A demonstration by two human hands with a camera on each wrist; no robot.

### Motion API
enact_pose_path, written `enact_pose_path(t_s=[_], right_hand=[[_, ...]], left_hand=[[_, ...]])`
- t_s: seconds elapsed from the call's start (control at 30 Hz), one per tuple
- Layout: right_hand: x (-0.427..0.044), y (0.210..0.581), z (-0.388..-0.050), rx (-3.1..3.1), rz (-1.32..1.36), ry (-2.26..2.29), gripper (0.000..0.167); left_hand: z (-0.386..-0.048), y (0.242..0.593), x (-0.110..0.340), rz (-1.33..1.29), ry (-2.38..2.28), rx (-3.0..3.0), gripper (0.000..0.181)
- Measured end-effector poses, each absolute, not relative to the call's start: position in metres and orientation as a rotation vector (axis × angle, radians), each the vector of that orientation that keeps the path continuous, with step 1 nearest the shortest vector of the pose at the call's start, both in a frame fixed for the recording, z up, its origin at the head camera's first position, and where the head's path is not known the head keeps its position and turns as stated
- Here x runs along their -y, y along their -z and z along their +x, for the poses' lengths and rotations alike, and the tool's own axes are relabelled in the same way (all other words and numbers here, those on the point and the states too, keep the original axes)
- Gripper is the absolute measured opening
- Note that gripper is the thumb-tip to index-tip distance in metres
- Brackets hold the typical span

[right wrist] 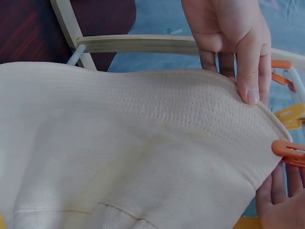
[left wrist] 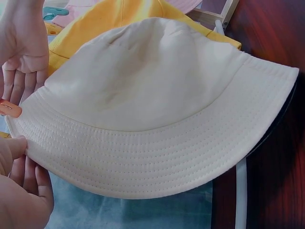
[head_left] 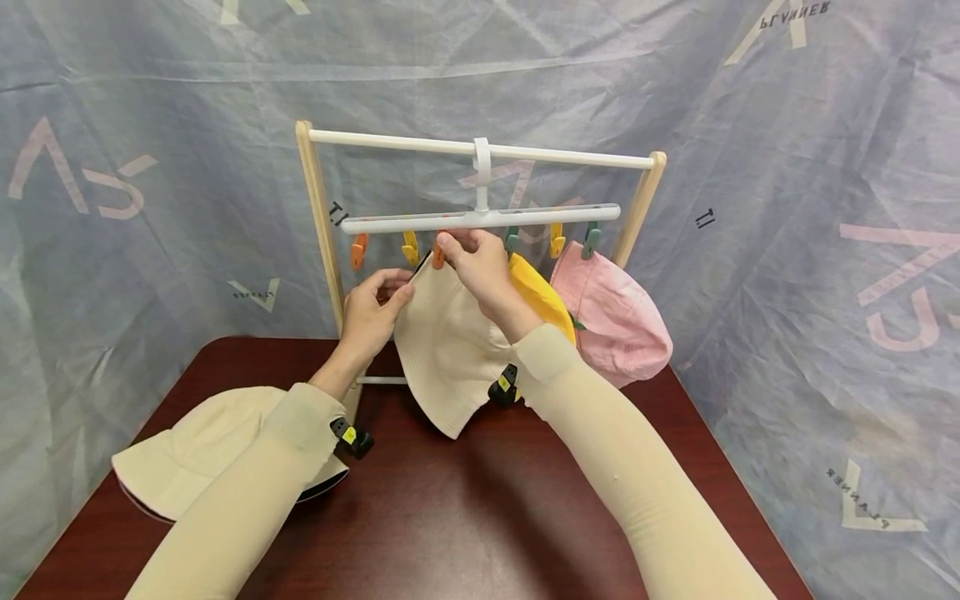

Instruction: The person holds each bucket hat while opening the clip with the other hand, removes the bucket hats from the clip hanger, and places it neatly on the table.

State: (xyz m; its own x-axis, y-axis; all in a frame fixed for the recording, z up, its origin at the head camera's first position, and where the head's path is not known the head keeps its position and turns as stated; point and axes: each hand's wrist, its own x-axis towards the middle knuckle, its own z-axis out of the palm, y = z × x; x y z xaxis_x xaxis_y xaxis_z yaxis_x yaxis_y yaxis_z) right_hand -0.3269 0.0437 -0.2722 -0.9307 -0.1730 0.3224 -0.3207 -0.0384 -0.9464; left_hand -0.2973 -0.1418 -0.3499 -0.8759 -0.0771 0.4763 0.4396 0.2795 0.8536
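A cream bucket hat (head_left: pixel 450 342) hangs by its brim from an orange clip (head_left: pixel 438 254) under the white hanger (head_left: pixel 480 218). The left hand (head_left: pixel 371 317) pinches the brim edge left of that clip, thumb on the outer face, as the right wrist view also shows (right wrist: pixel 238 52). At the clip is the right hand (head_left: pixel 483 271), its thumb on the clip and its fingers behind it. In the left wrist view the cream hat (left wrist: pixel 143 95) spreads wide, with the orange clip (left wrist: pixel 10 109) on its brim.
A yellow hat (head_left: pixel 543 296) and a pink hat (head_left: pixel 618 321) hang to the right. Another cream hat (head_left: pixel 217 433) lies on the table (head_left: pixel 420 525) at the left. The wooden rack (head_left: pixel 309 192) carries the hanger, with further clips such as an orange one (head_left: pixel 359 250) and a yellow one (head_left: pixel 409 248).
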Motion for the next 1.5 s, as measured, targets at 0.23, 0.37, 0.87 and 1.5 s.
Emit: enact_pose_path(t_s=[0.23, 0.37, 0.87, 1.5], right_hand=[[-0.0399, 0.2728, -0.3274, 2.072, 0.508, -2.157, 0.031], [-0.0383, 0.2735, -0.3272, 2.077, 0.466, -2.157, 0.030], [-0.0355, 0.2727, -0.3271, 2.087, 0.417, -2.098, 0.025], [-0.0340, 0.2723, -0.3276, 2.179, 0.301, -1.942, 0.019]], left_hand=[[-0.2962, 0.3504, 0.1419, -0.312, 1.645, 2.136, 0.029], [-0.2953, 0.3514, 0.1422, -0.304, 1.642, 2.147, 0.029], [-0.2959, 0.3531, 0.1410, -0.297, 1.636, 2.154, 0.030], [-0.2931, 0.3553, 0.1407, -0.273, 1.617, 2.190, 0.030]])
